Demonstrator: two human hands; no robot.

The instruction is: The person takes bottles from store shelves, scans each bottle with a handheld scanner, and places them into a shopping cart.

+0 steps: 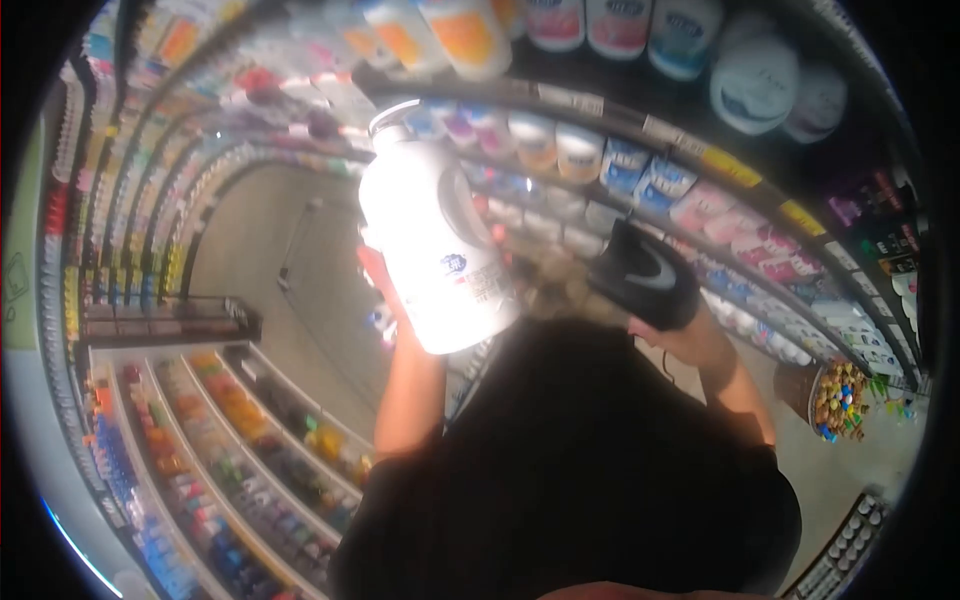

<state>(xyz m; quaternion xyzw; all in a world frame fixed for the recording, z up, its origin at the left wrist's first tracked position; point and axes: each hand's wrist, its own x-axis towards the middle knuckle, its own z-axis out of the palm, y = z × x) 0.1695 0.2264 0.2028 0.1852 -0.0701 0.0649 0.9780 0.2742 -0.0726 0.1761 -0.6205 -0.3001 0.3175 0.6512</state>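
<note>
A large white plastic bottle (425, 235) with a blue logo and small print is tilted in front of me, brightly lit. My left hand (376, 270) is closed on it from the far left side; most of the fingers are hidden behind the bottle. To the right, my right hand (690, 342) is wrapped round a black handheld barcode scanner (645, 275) with a grey curved mark. The scanner's head is toward the bottle, apart from it.
A shelf edge (640, 125) with price labels runs close ahead, with white bottles (685, 38) above and pink packs (725, 220) below. Product rows (215, 450) stand at lower left. A basket of colourful small items (838, 400) is at right. Grey floor (270, 235) shows between shelves.
</note>
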